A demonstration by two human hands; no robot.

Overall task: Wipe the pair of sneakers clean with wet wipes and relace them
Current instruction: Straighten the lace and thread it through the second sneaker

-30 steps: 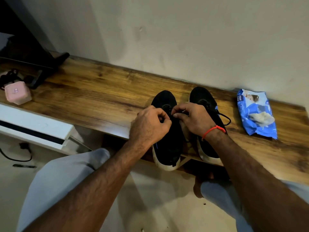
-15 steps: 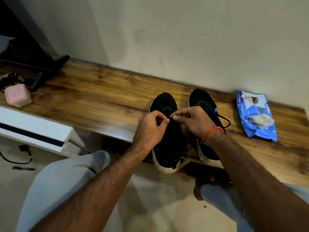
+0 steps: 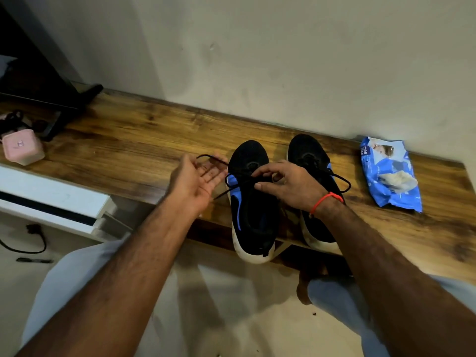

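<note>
Two black sneakers with white soles stand side by side on the wooden shelf, heels over its front edge. The left sneaker shows blue side patches; the right sneaker is partly hidden by my right hand. A black lace loops out to the left of the left sneaker. My left hand is spread with the palm up, fingers straight, and the lace runs across its fingers. My right hand, with a red thread on the wrist, pinches the lace over the left sneaker's tongue. A blue wet wipes pack lies at the right.
A pink box and dark cables sit at the shelf's left end, beside a black stand. A white unit lies below the shelf on the left. The wall runs close behind the shelf. My knees are under the shelf edge.
My left hand has let go of its pinch at the sneaker's tongue, swung left and spread, drawing the lace out into a loop. My right hand stays pinching the lace.
</note>
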